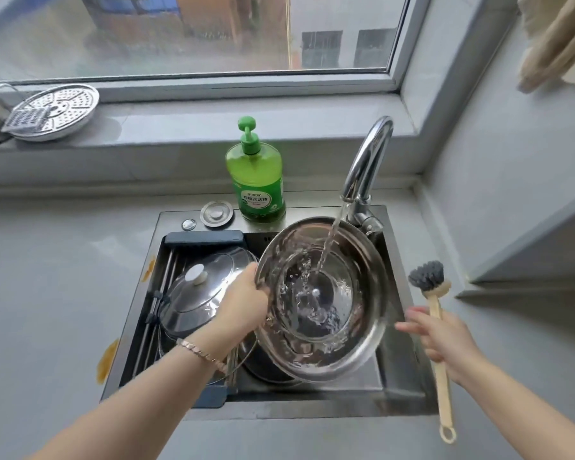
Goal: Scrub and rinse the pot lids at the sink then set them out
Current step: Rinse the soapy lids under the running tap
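Note:
My left hand [243,303] grips the left rim of a large steel pot lid [362,327], held inside-up and tilted over the sink [402,390]. Water from the faucet [365,164] pours into its glass centre and splashes. My right hand [445,336] holds the wooden handle of a dish brush [427,277] to the right of the lid, bristle head up, fingers partly spread. A second lid [210,287] with a white knob rests on a drain rack in the left half of the sink, knob up.
A green dish soap bottle [256,174] stands behind the sink beside a steel drain plug [216,213]. A perforated steamer tray [58,109] and a grater lie on the window sill at the far left. Grey counter [47,293] surrounds the sink.

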Demonstrator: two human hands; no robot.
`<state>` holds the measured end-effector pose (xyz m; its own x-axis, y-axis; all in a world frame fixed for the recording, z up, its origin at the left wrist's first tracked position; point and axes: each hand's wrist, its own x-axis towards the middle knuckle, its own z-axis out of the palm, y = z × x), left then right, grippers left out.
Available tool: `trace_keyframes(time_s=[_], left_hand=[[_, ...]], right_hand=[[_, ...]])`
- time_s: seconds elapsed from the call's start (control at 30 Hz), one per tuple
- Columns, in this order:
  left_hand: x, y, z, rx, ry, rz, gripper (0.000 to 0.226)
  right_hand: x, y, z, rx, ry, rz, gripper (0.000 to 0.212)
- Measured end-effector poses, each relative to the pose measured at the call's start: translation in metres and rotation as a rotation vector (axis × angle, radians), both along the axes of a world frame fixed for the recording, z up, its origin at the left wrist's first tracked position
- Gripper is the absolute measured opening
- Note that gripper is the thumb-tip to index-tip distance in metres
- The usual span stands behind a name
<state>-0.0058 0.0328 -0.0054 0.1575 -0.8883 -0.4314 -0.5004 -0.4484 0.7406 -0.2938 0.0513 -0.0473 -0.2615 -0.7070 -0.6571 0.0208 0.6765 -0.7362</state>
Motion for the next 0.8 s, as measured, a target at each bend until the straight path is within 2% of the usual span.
trace_keyframes(time_s=[0.07, 0.23, 0.33, 0.4, 0.47, 0.57, 0.8], left_hand=[[0.007, -0.006, 0.016, -0.133, -0.226, -0.053, 0.031], [0.016, -0.014, 0.045, -0.388, -0.631, -0.184, 0.025], [0.019, -0.012, 0.058, -0.601, -0.845, -0.287, 0.033], [0.024, -0.009, 0.061, -0.821, -0.851, -0.358, 0.032], [0.031, -0.007, 0.06, -0.96, -0.888, -0.401, 0.025], [0.041, -0.003, 0.055, -1.046, -0.961, -0.428, 0.021], [0.077, 0.002, 0.056, -1.193, -0.915, -0.377, 0.018]], right_hand=[[0.003, 0.003, -0.004, -0.003, 0.029, -0.019, 0.007], [0.021, 0.011, -0.008, -0.011, 0.064, 0.093, 0.01], [0.032, 0.013, -0.007, -0.019, 0.099, 0.157, 0.008], [0.039, 0.014, -0.006, -0.023, 0.118, 0.188, 0.006], [0.045, 0.014, -0.005, -0.022, 0.133, 0.21, 0.007], [0.053, 0.013, -0.003, -0.011, 0.127, 0.235, 0.009], [0.063, 0.016, -0.005, 0.03, 0.18, 0.308, 0.011]])
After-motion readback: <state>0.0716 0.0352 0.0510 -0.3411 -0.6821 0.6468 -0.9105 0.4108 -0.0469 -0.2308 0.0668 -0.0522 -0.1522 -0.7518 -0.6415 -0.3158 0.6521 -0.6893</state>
